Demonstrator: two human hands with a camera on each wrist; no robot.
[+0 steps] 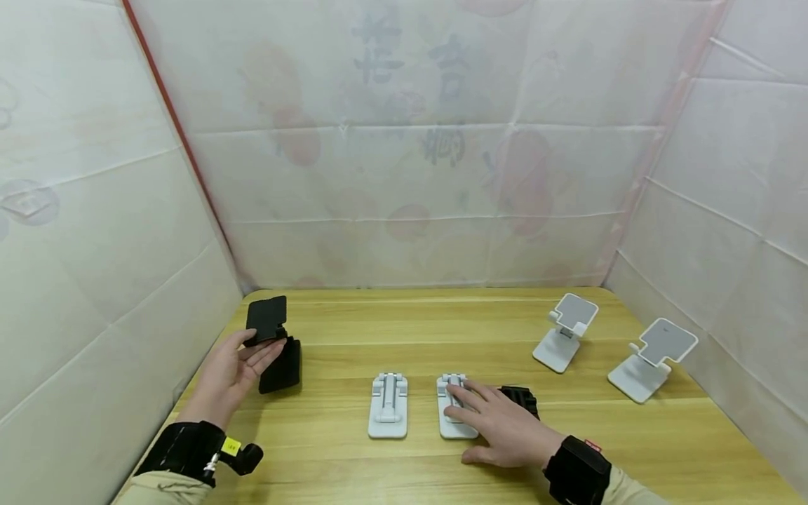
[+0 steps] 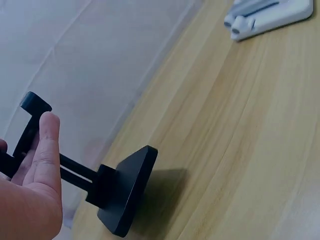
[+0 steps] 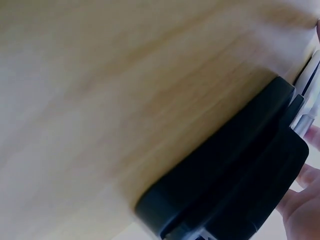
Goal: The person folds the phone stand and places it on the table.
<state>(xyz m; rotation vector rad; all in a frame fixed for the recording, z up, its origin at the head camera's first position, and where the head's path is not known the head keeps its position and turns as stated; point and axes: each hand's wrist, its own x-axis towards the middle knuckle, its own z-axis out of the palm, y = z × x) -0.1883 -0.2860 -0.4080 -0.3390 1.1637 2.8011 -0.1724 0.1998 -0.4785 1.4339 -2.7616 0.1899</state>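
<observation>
At the table's left side my left hand (image 1: 236,368) grips the upper plate of an unfolded black phone stand (image 1: 266,319), thumb on one side and fingers beneath. Below the plate, the stand's two-rod stem and thick base (image 2: 131,190) show in the left wrist view, the base tilted and casting a shadow. My right hand (image 1: 505,424) reaches over a folded white phone stand (image 1: 445,414), its fingers spread loosely across the right part, thumb apart from it. Partly hidden behind that hand is a folded black phone stand (image 1: 522,398), large in the right wrist view.
Another folded white phone stand (image 1: 388,410) lies to the left of the first, at mid-table. Two unfolded white phone stands (image 1: 557,349) (image 1: 639,379) stand at the right. Sheeted walls (image 1: 404,175) enclose the wooden table (image 1: 353,322) at the back and sides.
</observation>
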